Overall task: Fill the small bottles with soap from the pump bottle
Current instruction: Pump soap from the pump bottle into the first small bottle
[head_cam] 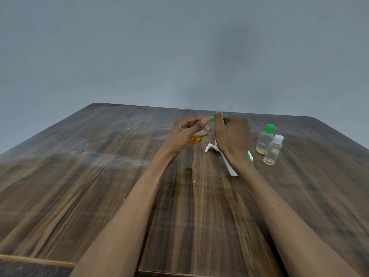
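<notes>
Hands met above the worktop (119, 176): left hand (183, 134) gripped a small bottle (196, 137) holding amber soap, right hand (232, 136) pinched its green cap (219, 118). Two empty capped bottles (268, 145) stood just right. A white pump head (214, 147) lay beneath. Capping would go best with the bottle upright, cap square, turned gently.

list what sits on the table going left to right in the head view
left hand holding an amber-filled small bottle → right hand on a green cap → green-capped empty bottle → white-capped empty bottle
</notes>
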